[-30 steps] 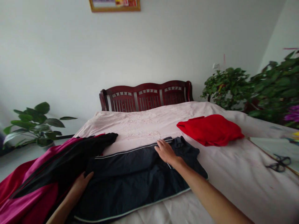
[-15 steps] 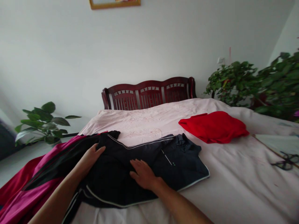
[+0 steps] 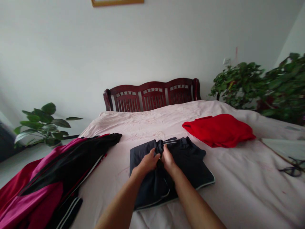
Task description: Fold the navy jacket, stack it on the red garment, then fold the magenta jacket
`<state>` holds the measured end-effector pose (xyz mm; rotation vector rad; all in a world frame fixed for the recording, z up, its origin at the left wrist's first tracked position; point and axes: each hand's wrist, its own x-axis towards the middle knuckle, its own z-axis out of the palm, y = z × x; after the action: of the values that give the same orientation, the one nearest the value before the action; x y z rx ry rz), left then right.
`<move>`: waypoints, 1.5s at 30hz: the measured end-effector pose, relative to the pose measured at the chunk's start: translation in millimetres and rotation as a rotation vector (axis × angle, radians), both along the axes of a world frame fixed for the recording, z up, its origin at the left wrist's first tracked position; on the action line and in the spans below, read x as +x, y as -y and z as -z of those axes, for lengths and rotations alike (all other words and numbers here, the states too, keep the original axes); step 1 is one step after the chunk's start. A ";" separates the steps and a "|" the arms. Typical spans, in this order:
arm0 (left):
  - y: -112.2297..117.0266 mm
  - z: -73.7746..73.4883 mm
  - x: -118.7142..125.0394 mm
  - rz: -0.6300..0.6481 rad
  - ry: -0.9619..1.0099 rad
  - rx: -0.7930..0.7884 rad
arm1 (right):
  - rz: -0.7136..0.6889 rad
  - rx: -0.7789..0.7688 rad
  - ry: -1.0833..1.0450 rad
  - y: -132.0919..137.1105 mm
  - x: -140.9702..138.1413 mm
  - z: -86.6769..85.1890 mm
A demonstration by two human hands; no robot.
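A dark navy jacket [image 3: 190,171] with white piping lies partly folded on the bed, its left part doubled over toward the middle. My left hand [image 3: 149,161] grips the folded-over fabric, thumb and fingers closed on it. Close beside it, my right hand [image 3: 168,159] is closed on the cloth at the same fold, seen edge-on with most of its fingers hidden. The collar end of the jacket points away from me.
A folded red garment [image 3: 219,130] lies at the right on the pink bedsheet [image 3: 238,190]. Pink, black and red clothes [image 3: 43,190] spread along the left. Eyeglasses [image 3: 292,170] rest at the right edge. A wooden headboard [image 3: 153,95] and potted plants [image 3: 238,82] stand behind.
My left hand has moved right, carrying the jacket's left part over toward the middle. My right hand has gone from lying flat on the jacket to the fold, beside the left.
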<state>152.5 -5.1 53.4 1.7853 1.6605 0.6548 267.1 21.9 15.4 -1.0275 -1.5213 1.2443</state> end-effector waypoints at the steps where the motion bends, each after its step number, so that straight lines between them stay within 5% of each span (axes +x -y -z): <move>1: 1.7 11.9 3.3 0.011 0.039 -0.013 | 0.016 -0.057 -0.033 -2.0 6.3 2.9; 4: 11.1 33.1 -0.7 0.050 0.141 -0.008 | 0.103 -0.106 -0.048 -4.8 14.0 14.0; 8: 32.4 28.7 -22.1 0.102 0.174 0.065 | 0.230 -0.056 -0.024 -8.0 7.7 18.9; 14: 77.1 18.0 -37.4 0.052 -0.303 0.444 | 0.209 0.000 0.076 -17.2 7.6 1.7; 18: 92.0 37.6 -32.0 0.134 -0.563 0.379 | 0.277 -0.018 0.324 -24.9 26.7 -3.2; 23: 93.2 56.0 -20.0 0.142 -0.581 0.394 | 0.380 0.116 0.590 -16.0 27.2 -20.8; 26: 94.5 56.7 -12.6 0.145 -0.560 0.395 | 0.279 0.338 0.684 -4.3 3.0 -33.2; 29: 101.1 56.1 -7.3 0.171 -0.544 0.387 | 0.106 0.536 0.887 0.3 -15.6 -28.3; 37: 143.8 61.7 -31.9 0.388 -0.477 0.316 | -0.066 0.364 1.125 -14.5 -3.1 12.7; 45: 176.5 72.3 -84.1 0.021 -0.419 0.363 | -0.177 0.282 1.176 -4.2 1.4 -3.3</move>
<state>68.4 -181.6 -18.9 2.3231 1.8765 0.6342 268.5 26.1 18.6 -1.5541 -2.6055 0.4241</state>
